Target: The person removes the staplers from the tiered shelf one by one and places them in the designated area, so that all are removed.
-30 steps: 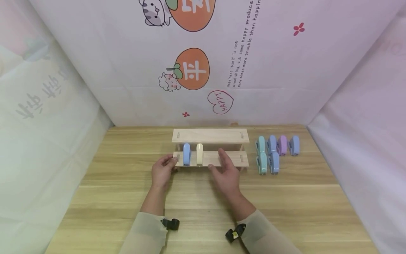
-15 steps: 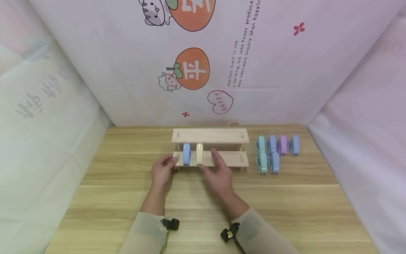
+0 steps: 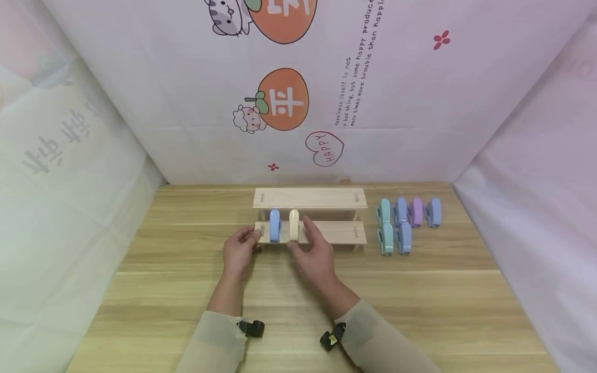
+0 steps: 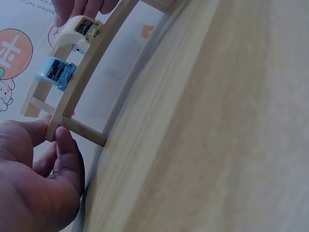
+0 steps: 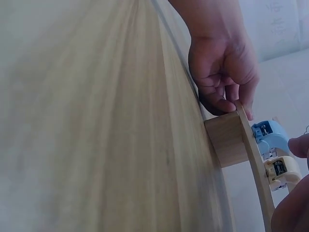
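A two-step wooden stand point(image 3: 336, 232) holds a blue mini stapler point(image 3: 274, 226) and a cream mini stapler point(image 3: 294, 226) side by side on its lower board. With thumb and fingers my left hand point(image 3: 239, 254) pinches the left end of that board, seen closely in the left wrist view. My right hand point(image 3: 318, 260) is around the front and right side of the cream stapler, its fingers fairly straight and its thumb by the stapler's near end. Whether they touch it is hard to tell. In the right wrist view, parts of the right hand point(image 5: 295, 208) show at the edge.
Right of the stand, several more staplers stand on the wooden table point(image 3: 298, 311) in two rows: teal point(image 3: 385, 238), blue point(image 3: 403, 238) and purple point(image 3: 415, 212). The stand's upper board point(image 3: 310, 198) lies behind the lower one. A printed white cloth point(image 3: 396, 93) rises behind the table.
My right hand has moved left along the lower board, up to the cream stapler. The left hand keeps its pinch on the stand, and the staplers have not moved.
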`<act>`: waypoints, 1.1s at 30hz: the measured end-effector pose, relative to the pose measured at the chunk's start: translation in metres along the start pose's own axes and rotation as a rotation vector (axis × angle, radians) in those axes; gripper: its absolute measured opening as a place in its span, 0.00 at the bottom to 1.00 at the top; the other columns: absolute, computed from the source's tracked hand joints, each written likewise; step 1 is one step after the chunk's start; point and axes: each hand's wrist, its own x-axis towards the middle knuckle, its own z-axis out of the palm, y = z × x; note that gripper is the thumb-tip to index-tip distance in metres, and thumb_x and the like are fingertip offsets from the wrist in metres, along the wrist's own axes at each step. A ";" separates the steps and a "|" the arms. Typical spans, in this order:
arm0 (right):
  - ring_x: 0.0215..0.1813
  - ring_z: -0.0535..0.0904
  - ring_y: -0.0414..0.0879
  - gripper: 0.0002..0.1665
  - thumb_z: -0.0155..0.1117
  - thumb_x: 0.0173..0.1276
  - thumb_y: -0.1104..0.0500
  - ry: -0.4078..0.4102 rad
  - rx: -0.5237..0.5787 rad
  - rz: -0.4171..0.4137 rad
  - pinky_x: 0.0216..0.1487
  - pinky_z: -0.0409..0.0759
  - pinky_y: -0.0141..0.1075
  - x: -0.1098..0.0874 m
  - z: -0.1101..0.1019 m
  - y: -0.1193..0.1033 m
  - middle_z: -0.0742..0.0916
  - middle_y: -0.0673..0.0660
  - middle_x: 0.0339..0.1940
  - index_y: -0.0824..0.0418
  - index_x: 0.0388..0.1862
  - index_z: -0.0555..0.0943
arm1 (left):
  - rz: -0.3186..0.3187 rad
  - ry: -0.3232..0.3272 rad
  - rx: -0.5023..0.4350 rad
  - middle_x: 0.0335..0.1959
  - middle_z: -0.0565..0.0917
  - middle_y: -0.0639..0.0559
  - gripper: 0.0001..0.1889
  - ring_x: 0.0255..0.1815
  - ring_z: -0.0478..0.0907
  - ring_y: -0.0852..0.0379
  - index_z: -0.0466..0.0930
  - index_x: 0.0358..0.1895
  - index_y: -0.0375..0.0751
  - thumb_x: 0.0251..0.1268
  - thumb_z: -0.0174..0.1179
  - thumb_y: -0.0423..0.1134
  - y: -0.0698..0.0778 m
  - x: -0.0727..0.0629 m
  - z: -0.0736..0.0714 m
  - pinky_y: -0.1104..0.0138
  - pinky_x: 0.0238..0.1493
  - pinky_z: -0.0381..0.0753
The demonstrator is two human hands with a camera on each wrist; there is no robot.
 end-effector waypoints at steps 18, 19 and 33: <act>0.78 0.66 0.52 0.52 0.77 0.63 0.60 -0.029 -0.097 -0.004 0.78 0.66 0.41 0.012 0.011 -0.004 0.70 0.55 0.78 0.54 0.83 0.62 | 0.035 0.012 0.032 0.49 0.86 0.40 0.19 0.43 0.84 0.54 0.83 0.59 0.33 0.69 0.70 0.37 -0.002 0.002 0.000 0.67 0.44 0.91; 0.78 0.66 0.51 0.52 0.77 0.62 0.60 -0.029 -0.098 0.000 0.78 0.66 0.41 0.013 0.011 -0.005 0.71 0.55 0.78 0.55 0.82 0.62 | 0.036 0.012 0.034 0.49 0.86 0.40 0.19 0.43 0.84 0.54 0.83 0.59 0.33 0.69 0.70 0.37 -0.002 0.003 0.000 0.67 0.44 0.91; 0.75 0.70 0.49 0.45 0.67 0.65 0.70 -0.015 -0.133 -0.038 0.73 0.73 0.42 0.018 0.016 -0.004 0.76 0.59 0.74 0.56 0.81 0.66 | 0.041 0.012 0.038 0.49 0.86 0.39 0.19 0.42 0.84 0.54 0.83 0.59 0.33 0.70 0.69 0.37 -0.003 0.004 0.000 0.67 0.43 0.91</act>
